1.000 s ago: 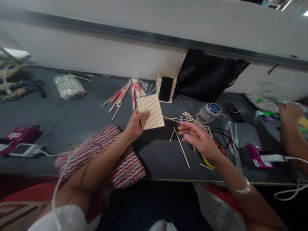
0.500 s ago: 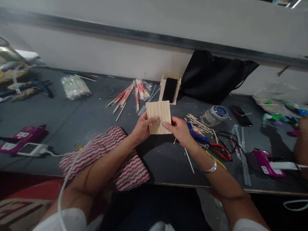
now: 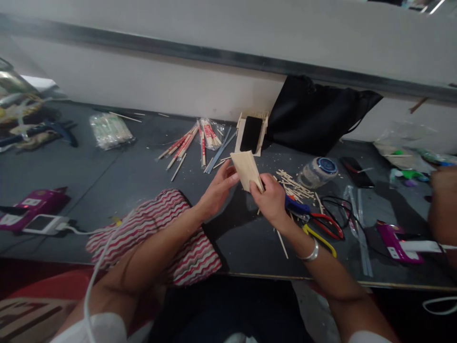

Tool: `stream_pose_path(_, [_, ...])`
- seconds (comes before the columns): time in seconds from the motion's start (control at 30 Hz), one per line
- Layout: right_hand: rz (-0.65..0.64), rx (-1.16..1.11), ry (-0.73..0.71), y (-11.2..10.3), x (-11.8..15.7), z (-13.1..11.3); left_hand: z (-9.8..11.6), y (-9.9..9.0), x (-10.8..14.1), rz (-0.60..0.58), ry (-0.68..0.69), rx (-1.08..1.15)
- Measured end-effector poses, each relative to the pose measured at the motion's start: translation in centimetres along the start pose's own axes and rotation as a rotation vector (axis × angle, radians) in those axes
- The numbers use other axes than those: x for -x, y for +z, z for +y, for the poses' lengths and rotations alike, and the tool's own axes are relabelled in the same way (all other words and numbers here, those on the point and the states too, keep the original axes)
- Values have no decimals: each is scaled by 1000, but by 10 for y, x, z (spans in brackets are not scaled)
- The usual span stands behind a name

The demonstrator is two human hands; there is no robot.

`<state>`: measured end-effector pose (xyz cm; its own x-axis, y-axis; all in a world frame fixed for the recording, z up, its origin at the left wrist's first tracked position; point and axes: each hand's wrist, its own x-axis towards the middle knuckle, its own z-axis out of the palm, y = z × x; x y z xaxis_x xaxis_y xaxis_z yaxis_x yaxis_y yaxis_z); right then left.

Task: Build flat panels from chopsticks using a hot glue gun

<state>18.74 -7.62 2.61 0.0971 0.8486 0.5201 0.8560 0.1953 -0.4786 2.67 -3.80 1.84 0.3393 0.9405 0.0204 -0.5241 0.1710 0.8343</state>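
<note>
A panel of pale wooden sticks laid side by side [image 3: 246, 167] is tilted above the dark table, held at its right edge by my right hand [image 3: 270, 197], thumb on the near face. At the panel's left side is my left hand [image 3: 218, 189], its fingers apart; its fingertips are close to the panel's edge, and I cannot tell whether they touch. Beyond the panel a black phone [image 3: 251, 134] leans on a small wooden stick stand [image 3: 262, 143]. Short cut sticks [image 3: 294, 183] lie scattered to the right of my right hand.
Red-handled pliers [image 3: 328, 225], a clear jar with a blue lid [image 3: 317, 172] and a black bag [image 3: 321, 114] are on the right. Wrapped chopsticks [image 3: 183, 143] lie at the back. A striped cloth [image 3: 171, 228] is under my left forearm. Another person's arm [image 3: 442, 205] shows far right.
My left hand has let the panel go and moved slightly away from it. The panel, still in my right hand, has turned from facing me to a slanted angle.
</note>
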Motion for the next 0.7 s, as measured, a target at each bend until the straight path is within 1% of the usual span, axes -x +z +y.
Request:
stream_pose_path(0.07, [26, 209, -168, 2, 0, -6, -1, 3, 5, -18, -38, 44])
stream_pose_path(0.13, [-6, 361, -297, 3, 1, -13, -1, 5, 8, -33, -66, 99])
stream_pose_path(0.2, [-79, 434, -360, 5, 5, -22, -1, 5, 8, -23, -100, 142])
stream_pose_path(0.3, [-197, 390, -363, 4, 13, -34, 0, 0, 5, 60, -191, 168])
stream_pose_path(0.37, [-225, 266, -334, -3, 17, -38, 0, -4, 1, 106, -255, 165])
stream_pose_path(0.43, [-186, 110, -271, -13, 16, -37, 0, -7, -1, 112, -298, 163])
stream_pose_path(0.5, [-115, -22, -160, -25, 9, -29, 0, -8, -2, 84, -320, 162])
stream_pose_path(0.57, [-69, -129, -14, -33, -1, -17, 0, -6, 0, 54, -345, 157])
stream_pose_path(0.6, [-78, -193, 57, -35, -6, -10, 0, -5, 1, 46, -357, 151])
stream_pose_path(0.63, [-112, -265, 120, -36, -10, -3, 0, -4, 2, 38, -369, 143])
stream_pose_path(0.7, [-218, -407, 227, -34, -15, 6, 0, -3, 4, 18, -396, 122])
